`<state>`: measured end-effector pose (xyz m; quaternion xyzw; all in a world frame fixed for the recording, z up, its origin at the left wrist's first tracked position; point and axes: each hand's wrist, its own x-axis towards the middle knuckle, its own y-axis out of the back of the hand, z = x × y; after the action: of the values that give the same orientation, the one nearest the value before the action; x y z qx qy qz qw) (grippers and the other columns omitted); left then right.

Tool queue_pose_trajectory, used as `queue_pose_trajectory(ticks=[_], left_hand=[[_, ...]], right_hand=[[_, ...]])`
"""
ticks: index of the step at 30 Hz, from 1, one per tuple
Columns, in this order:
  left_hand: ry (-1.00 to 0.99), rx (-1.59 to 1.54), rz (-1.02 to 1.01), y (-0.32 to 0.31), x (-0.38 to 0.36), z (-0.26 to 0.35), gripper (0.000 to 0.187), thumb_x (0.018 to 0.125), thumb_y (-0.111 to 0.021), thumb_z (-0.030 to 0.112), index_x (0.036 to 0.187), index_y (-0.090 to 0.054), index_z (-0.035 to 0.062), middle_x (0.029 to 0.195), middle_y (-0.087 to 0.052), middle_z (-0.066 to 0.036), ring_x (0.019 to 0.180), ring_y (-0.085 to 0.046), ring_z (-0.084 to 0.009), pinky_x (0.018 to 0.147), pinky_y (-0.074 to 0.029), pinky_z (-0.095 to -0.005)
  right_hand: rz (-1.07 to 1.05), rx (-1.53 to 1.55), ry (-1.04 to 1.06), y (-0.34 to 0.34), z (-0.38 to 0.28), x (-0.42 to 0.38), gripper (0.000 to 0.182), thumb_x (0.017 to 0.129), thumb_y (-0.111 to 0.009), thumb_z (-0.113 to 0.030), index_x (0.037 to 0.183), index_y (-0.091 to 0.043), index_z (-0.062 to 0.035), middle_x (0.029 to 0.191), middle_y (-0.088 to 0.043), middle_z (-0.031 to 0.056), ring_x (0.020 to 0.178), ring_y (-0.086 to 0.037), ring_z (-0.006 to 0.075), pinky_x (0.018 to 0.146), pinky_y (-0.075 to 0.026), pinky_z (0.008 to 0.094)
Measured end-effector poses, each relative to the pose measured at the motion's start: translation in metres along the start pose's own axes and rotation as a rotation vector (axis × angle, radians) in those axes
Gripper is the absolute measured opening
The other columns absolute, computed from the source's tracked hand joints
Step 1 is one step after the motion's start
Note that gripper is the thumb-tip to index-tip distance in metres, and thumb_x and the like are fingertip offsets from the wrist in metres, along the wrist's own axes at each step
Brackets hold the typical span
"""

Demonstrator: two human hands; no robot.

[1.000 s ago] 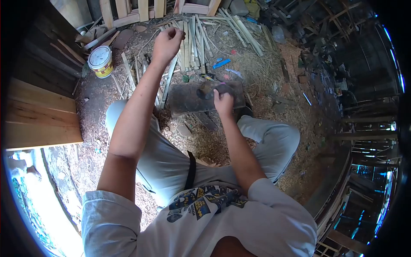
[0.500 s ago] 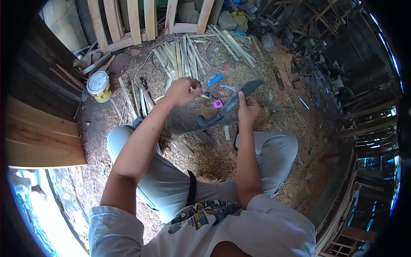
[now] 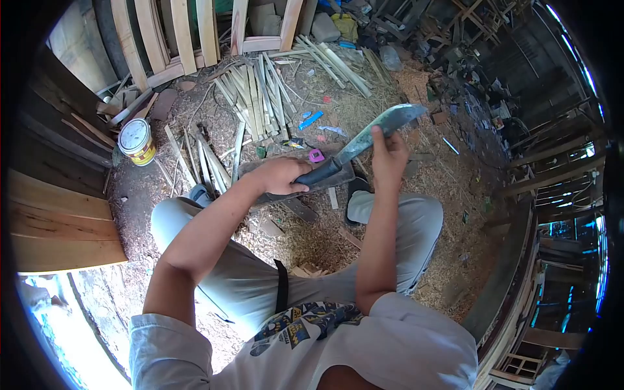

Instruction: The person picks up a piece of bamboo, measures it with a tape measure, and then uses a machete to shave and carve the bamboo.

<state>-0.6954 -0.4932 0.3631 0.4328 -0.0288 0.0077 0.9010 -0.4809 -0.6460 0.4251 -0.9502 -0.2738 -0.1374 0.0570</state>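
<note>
A machete (image 3: pixel 361 143) with a broad, curved blade and a dark handle is held slantwise above a wooden block (image 3: pixel 346 174). My left hand (image 3: pixel 284 175) is closed round the end of the handle. Higher up, the fingers and thumb of my right hand (image 3: pixel 391 156) pinch the blade. A small pink tape measure (image 3: pixel 316 155) lies just beyond the handle. Part of the block is hidden by the machete and my left hand.
Split strips (image 3: pixel 257 97) lie in a pile on the ground ahead. A white-and-yellow bucket (image 3: pixel 136 142) stands at the left. Wooden frames (image 3: pixel 188 39) lean at the back. A blue object (image 3: pixel 311 119) lies beyond the block, and scattered debris covers the far right.
My left hand has come down and closed on the machete's handle. The blade has shifted slightly up and right, with my right hand still on it. The camera view has moved slightly.
</note>
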Motion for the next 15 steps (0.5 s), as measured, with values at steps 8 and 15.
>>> queue_pose_trajectory(ticks=[8, 15], left_hand=[[0.039, -0.154, 0.212, -0.038, 0.009, -0.006, 0.043, 0.093, -0.073, 0.04, 0.105, -0.064, 0.0003, 0.094, -0.066, -0.022, 0.092, -0.065, -0.0431, 0.084, -0.05, -0.0494], [0.154, -0.243, 0.241, -0.029, 0.013, -0.007, 0.044, 0.092, -0.075, 0.043, 0.097, -0.063, 0.001, 0.078, -0.063, -0.021, 0.078, -0.064, -0.0421, 0.072, -0.048, -0.0487]], right_hand=[[-0.59, -0.514, -0.444, 0.022, 0.066, -0.01, 0.042, 0.103, -0.063, -0.041, 0.113, -0.07, -0.0003, 0.095, -0.072, 0.005, 0.081, -0.066, 0.0154, 0.078, -0.051, 0.0333], [-0.652, -0.333, -0.48, -0.009, 0.088, -0.027, 0.042, 0.103, -0.065, -0.04, 0.111, -0.071, 0.0002, 0.093, -0.073, 0.0041, 0.082, -0.068, 0.0137, 0.074, -0.051, 0.0299]])
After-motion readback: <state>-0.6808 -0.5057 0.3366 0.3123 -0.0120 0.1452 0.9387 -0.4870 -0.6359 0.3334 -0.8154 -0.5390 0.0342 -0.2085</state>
